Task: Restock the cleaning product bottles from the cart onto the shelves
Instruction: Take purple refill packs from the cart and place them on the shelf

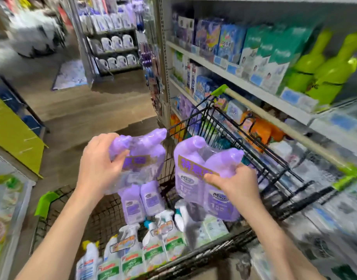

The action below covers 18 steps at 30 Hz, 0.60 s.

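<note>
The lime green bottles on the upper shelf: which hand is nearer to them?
Right. The right hand is below the lime green bottles, toward their left, holding a purple pack. The left hand is farther left.

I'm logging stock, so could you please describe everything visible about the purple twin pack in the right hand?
The purple twin pack is two lilac plastic bottles with angled necks, bound side by side in clear shrink wrap with a gold band of purple characters. Each has a white and purple label. It is held roughly upright above the cart, gripped by the right hand alone.
</note>
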### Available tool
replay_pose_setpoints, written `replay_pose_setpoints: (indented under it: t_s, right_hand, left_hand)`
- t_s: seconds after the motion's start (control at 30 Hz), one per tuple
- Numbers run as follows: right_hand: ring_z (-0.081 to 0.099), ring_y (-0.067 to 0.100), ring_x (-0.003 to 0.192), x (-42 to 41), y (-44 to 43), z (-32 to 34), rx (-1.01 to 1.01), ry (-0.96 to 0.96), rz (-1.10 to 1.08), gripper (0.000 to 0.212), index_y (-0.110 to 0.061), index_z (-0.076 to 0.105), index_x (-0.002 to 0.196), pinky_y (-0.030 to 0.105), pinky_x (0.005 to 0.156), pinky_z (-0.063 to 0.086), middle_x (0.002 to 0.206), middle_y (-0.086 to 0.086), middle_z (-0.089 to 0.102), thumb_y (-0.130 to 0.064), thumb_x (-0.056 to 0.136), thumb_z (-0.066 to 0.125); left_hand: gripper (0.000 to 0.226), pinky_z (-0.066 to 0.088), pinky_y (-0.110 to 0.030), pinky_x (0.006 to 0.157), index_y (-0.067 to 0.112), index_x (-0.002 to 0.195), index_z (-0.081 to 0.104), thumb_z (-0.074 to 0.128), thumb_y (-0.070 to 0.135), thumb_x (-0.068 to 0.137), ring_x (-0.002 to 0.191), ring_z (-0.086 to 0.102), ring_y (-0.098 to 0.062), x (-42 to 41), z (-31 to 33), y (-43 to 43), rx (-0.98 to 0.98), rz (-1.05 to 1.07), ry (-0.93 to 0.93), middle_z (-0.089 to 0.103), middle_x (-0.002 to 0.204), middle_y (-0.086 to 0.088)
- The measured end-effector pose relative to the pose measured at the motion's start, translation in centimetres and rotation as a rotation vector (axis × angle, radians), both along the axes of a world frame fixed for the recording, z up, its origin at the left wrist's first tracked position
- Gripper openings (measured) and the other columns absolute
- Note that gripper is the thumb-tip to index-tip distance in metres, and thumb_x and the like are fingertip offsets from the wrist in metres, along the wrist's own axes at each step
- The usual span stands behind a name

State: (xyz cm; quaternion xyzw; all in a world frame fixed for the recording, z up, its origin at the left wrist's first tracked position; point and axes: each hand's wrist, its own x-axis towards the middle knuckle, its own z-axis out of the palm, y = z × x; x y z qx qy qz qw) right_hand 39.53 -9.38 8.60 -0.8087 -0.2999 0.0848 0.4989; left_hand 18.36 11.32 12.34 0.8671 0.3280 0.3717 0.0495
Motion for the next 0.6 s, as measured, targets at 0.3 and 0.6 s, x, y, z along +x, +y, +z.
replay_pose_setpoints:
  t_s: [0.3,0.6]
  right_hand:
    - [0.040,0.016,0.057,1.6,-8.3,7.3,0.210,-0.133,-0.032,0.043,-0.022,0.049,0.058,0.040,0.056,0.036,0.055,0.002,0.049,-0.042,0.053,0.087]
    - [0.036,0.004,0.044,2.1,-20.1,12.5,0.388,-0.460,-0.256,0.043,-0.033,0.039,0.051,0.015,0.045,0.025,0.042,-0.013,0.043,-0.044,0.052,0.080]
  left_hand:
    - [0.031,0.034,-0.018,0.078,0.006,0.103,0.063,0.066,0.018,0.075,0.091,0.053,-0.019,2.4,7.6,-8.7,0.002,-0.129,-0.212,0.062,0.094,0.000]
    - [0.030,0.033,-0.024,0.077,0.009,0.103,0.062,0.063,0.021,0.075,0.090,0.051,-0.017,7.5,12.4,-16.7,0.054,-0.345,-0.296,0.058,0.095,0.003]
